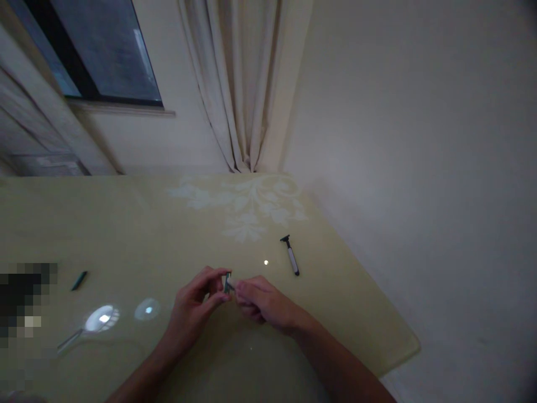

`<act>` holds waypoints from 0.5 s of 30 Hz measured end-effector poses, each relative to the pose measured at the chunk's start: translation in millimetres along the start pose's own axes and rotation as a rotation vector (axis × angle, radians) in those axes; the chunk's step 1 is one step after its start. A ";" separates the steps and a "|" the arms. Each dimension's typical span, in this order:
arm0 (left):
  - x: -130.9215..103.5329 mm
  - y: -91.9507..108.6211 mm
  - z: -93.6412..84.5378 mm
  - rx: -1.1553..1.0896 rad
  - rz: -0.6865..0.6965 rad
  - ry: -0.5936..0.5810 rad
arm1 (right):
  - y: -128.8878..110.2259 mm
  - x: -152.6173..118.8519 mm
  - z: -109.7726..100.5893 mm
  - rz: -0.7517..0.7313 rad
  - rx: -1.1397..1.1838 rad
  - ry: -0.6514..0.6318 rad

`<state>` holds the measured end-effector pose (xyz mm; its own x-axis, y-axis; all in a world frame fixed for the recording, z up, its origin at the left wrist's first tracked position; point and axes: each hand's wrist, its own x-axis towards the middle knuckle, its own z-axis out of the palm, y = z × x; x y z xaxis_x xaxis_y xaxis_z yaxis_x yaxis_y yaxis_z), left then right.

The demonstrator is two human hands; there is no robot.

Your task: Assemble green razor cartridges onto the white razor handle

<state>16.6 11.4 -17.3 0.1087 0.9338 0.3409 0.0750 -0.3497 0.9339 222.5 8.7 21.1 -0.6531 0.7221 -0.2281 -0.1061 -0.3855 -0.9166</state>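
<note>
Near the middle of the table, my left hand pinches a small green-and-dark razor blade cartridge between thumb and fingers, one at each end. My right hand is closed at the cartridge's right side. A small pale tip shows at its fingertips, against or very close to the cartridge; the rest is hidden in the fist, so I cannot tell what it is. Beyond my right hand lies a razor with a grey-and-black handle, its dark head pointing away from me.
Another small green-and-dark piece, like a cartridge, lies on the glossy table at left. Bright lamp-like reflections show on the surface. A pixelated dark patch covers the left edge. Curtains and a wall bound the table.
</note>
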 end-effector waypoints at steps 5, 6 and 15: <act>-0.2 1.8 0.7 -0.017 -0.002 0.013 | 1.2 1.8 -2.6 -0.035 -0.066 0.103; -0.4 2.0 0.9 -0.021 -0.009 0.009 | 1.3 2.0 -3.2 -0.036 -0.052 0.115; -1.1 0.7 2.7 -0.023 -0.034 0.014 | 1.0 2.4 -6.5 0.026 -0.032 0.141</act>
<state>19.2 9.9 -17.3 0.0925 0.9462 0.3100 0.0554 -0.3157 0.9472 225.7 13.8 17.5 -0.5429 0.7866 -0.2941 -0.0649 -0.3885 -0.9192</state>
